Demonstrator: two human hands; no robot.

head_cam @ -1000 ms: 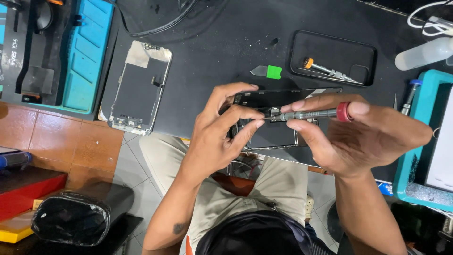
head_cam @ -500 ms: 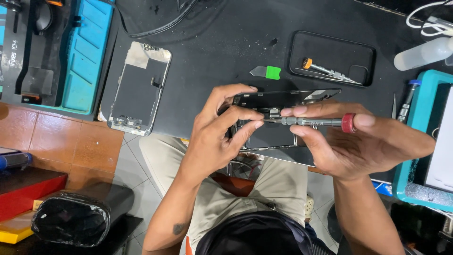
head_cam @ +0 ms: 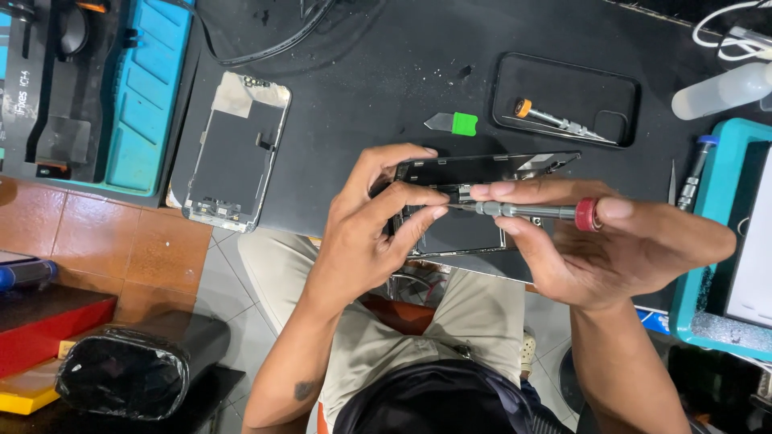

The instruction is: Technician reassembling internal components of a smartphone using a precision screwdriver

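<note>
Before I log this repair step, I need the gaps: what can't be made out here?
Head view only:
- Screwdriver tip and its screw: hidden by left hand fingers, too small.
- Opened phone interior: mostly covered by both hands.
- Right hand palm side: turned away.
- Teal tray: cut off by the right edge.

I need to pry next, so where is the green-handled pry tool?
Head view: the green pry tool lies on the black mat, just above the opened phone, left of the black phone case.
</note>
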